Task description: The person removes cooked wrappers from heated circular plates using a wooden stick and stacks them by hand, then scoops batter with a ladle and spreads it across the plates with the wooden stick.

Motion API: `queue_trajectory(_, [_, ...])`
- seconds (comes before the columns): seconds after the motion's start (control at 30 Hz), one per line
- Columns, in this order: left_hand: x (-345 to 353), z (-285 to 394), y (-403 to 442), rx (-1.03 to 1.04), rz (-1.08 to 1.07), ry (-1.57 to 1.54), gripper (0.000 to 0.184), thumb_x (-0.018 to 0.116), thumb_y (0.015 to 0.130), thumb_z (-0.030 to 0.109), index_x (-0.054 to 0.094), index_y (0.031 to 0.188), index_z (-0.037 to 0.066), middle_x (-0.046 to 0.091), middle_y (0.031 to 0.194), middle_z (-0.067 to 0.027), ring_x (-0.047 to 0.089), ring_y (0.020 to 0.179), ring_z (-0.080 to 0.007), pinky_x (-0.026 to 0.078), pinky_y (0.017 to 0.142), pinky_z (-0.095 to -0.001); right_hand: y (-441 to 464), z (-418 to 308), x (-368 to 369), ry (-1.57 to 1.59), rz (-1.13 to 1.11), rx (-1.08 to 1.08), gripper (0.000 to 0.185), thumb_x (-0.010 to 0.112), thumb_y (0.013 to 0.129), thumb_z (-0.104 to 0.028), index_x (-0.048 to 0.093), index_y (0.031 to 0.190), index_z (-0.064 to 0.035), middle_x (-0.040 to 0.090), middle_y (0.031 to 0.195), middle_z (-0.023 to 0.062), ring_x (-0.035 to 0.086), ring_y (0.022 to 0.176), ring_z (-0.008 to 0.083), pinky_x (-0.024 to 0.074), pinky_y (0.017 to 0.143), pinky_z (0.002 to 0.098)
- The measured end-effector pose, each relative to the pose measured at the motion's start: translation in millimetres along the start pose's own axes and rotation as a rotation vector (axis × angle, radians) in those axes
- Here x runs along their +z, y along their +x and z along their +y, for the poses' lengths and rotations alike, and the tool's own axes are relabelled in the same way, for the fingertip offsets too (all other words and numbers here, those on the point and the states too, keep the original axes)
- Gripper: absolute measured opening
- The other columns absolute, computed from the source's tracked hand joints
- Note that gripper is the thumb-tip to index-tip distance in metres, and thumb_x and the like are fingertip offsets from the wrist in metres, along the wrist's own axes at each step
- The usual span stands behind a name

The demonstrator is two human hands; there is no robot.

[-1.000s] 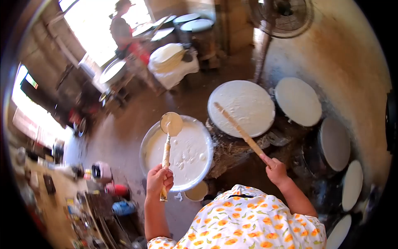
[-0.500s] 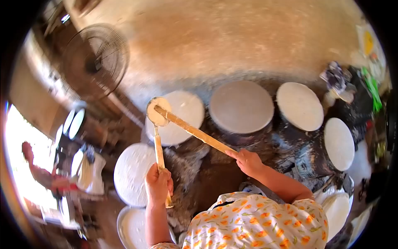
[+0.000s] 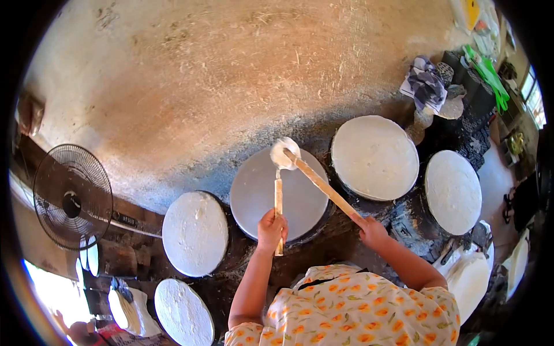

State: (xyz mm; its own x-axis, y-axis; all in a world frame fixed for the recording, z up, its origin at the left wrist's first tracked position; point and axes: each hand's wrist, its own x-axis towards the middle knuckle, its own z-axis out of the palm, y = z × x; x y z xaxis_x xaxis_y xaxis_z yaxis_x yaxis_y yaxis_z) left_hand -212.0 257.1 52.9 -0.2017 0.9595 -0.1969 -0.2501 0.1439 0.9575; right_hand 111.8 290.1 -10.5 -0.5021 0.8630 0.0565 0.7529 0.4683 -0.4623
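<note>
My left hand [image 3: 271, 230] is wrapped round the handle of a ladle [image 3: 279, 199], whose round bowl is full of white batter [image 3: 284, 152]. In my right hand [image 3: 372, 232] is a long flat wooden stick [image 3: 324, 185], its far tip meeting the ladle's bowl. Both tools are over the upper part of a bare grey round surface [image 3: 254, 193]. To its right lies a round surface coated in white [image 3: 375, 157], and to its left another white-coated round [image 3: 195, 233].
Further white rounds lie at the lower left [image 3: 183, 314] and right [image 3: 453, 192]. A fan [image 3: 72, 199] stands at the left before the wall [image 3: 219, 75]. A pale stack [image 3: 468, 282] sits at the lower right, and crumpled cloth [image 3: 426, 83] at the upper right.
The view has swung right, from the batter basin to the bare grey round. The ladle and stick have come together and are now over that round. Both hands keep their holds.
</note>
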Motion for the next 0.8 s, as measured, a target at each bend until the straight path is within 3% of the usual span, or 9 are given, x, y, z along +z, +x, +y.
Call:
queue_trajectory(0.1, [-26.7, -30.2, 27.3, -0.092, -0.06, 0.172, 0.006, 0.048, 0.085, 0.004, 0.053, 0.085, 0.001, 0.051, 0.059, -0.0091, 0.051, 0.042, -0.0188, 0.041, 0.038, -0.0307, -14.4, -1.1, 13.8, -0.105, -0.082, 0.195, 0.07, 0.057, 0.074, -0.006, 0.039, 0.137, -0.0297, 0.055, 0.082, 0.0181, 0.059, 0.068, 0.0366, 0.0495, 0.059, 0.0463])
queue_trajectory(0.17, [-57.5, -47.3, 49.6, 0.632, 0.077, 0.987, 0.028, 0.052, 0.082, 0.007, 0.055, 0.107, -0.004, 0.057, 0.069, -0.0182, 0.059, 0.058, -0.0335, 0.049, 0.052, -0.0421, -22.3, -12.6, 12.3, -0.068, -0.057, 0.236, 0.068, 0.059, 0.074, -0.007, 0.041, 0.135, -0.0311, 0.055, 0.084, 0.0177, 0.059, 0.067, 0.0369, 0.0498, 0.06, 0.046])
queue_trajectory(0.2, [-71.8, -35.4, 52.1, 0.52, 0.011, 1.111, 0.047, 0.055, 0.08, 0.011, 0.048, 0.125, -0.002, 0.058, 0.08, -0.0243, 0.059, 0.073, -0.0427, 0.049, 0.065, -0.0489, -24.8, -21.4, 11.6, -0.023, -0.034, 0.247, 0.066, 0.06, 0.075, -0.009, 0.043, 0.134, -0.0325, 0.055, 0.085, 0.0174, 0.059, 0.066, 0.0372, 0.0502, 0.06, 0.0457])
queue_trajectory(0.27, [-78.6, 1.4, 45.1, 0.547, 0.014, 1.437, 0.05, 0.058, 0.081, 0.015, 0.045, 0.128, 0.002, 0.058, 0.088, -0.0208, 0.06, 0.068, -0.0388, 0.051, 0.059, -0.0483, -30.0, -35.3, 6.2, -0.006, 0.028, 0.285, 0.065, 0.059, 0.075, -0.008, 0.044, 0.132, -0.0339, 0.056, 0.082, 0.0162, 0.059, 0.066, 0.0371, 0.0501, 0.06, 0.0455])
queue_trajectory(0.4, [-89.7, 58.2, 36.2, 0.622, 0.027, 1.596, 0.047, 0.058, 0.082, 0.015, 0.048, 0.126, 0.003, 0.056, 0.085, -0.0156, 0.059, 0.063, -0.0351, 0.051, 0.055, -0.0452, -41.7, -54.5, 9.8, 0.188, 0.102, 0.267, 0.061, 0.056, 0.075, -0.003, 0.049, 0.13, -0.0299, 0.055, 0.075, 0.0157, 0.059, 0.066, 0.0352, 0.0494, 0.061, 0.0442])
queue_trajectory(0.53, [-87.3, 94.2, 25.9, 0.731, 0.132, 1.458, 0.047, 0.059, 0.08, 0.009, 0.05, 0.126, 0.002, 0.056, 0.087, -0.0165, 0.057, 0.06, -0.0341, 0.05, 0.054, -0.0428, -53.9, -62.1, 24.4, 0.291, 0.223, 0.242, 0.057, 0.055, 0.075, -0.001, 0.054, 0.127, -0.0254, 0.057, 0.077, 0.0164, 0.059, 0.068, 0.0339, 0.0493, 0.063, 0.0419])
queue_trajectory(0.63, [-77.3, 107.4, 13.3, 0.972, 0.238, 1.113, 0.044, 0.056, 0.082, 0.002, 0.05, 0.126, -0.001, 0.057, 0.08, -0.0113, 0.055, 0.053, -0.0229, 0.048, 0.049, -0.0335, -61.9, -64.4, 32.2, 0.278, 0.2, 0.266, 0.059, 0.055, 0.075, 0.0, 0.053, 0.128, -0.0244, 0.059, 0.079, 0.016, 0.06, 0.069, 0.0337, 0.049, 0.063, 0.0414])
queue_trajectory(0.7, [-66.9, 112.2, -3.4, 0.444, 0.152, 0.394, 0.04, 0.051, 0.087, -0.002, 0.048, 0.126, -0.004, 0.054, 0.072, -0.0044, 0.05, 0.049, -0.0106, 0.043, 0.044, -0.0235, -62.3, -71.5, 28.5, 0.296, 0.171, 0.296, 0.06, 0.054, 0.075, 0.001, 0.053, 0.128, -0.0245, 0.06, 0.083, 0.017, 0.06, 0.071, 0.035, 0.0487, 0.064, 0.0419])
queue_trajectory(0.8, [-64.9, 114.6, -17.5, 0.273, 0.057, 0.111, 0.035, 0.047, 0.09, -0.001, 0.048, 0.125, -0.005, 0.049, 0.066, 0.0006, 0.045, 0.047, -0.0035, 0.038, 0.04, -0.0177, -42.2, -75.9, 25.7, 0.282, 0.212, 0.252, 0.06, 0.053, 0.075, 0.002, 0.051, 0.129, -0.0236, 0.062, 0.09, 0.0194, 0.06, 0.076, 0.0378, 0.0482, 0.066, 0.0428])
